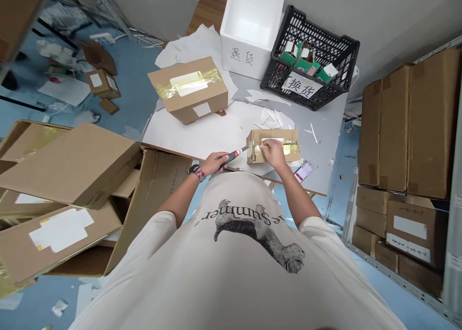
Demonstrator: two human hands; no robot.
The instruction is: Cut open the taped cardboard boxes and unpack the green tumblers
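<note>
White T-shirt (249, 214) with a printed dog is closest to us. Small taped carton (257, 155) sits at the worktop (325, 173) near edge, right of the middle, white label and yellowish tape on top. Our right hand (275, 154) is on that top, fingers bent together over label and tape; can't tell if they pinch anything. Our left hand (213, 163) has its fingers closed round the black-and-red handle of a knife (231, 157), blade pointing at the carton's left end; contact unclear. Watch (197, 172) on our left wrist.

Phone (302, 173), screen partly pixelated, lies just right of the carton, by the near right corner. Paper scraps (270, 119) are just beyond the carton. Larger taped carton (191, 96) stands on the left half, partly over white sheeting (169, 133). White foam box (240, 55) is at the far edge; black crate (281, 75) beside it, far right corner, holding green boxes (306, 66).

Off the worktop: big open carton (153, 188) full of boxes at left, shelved cartons (428, 123) at right.
</note>
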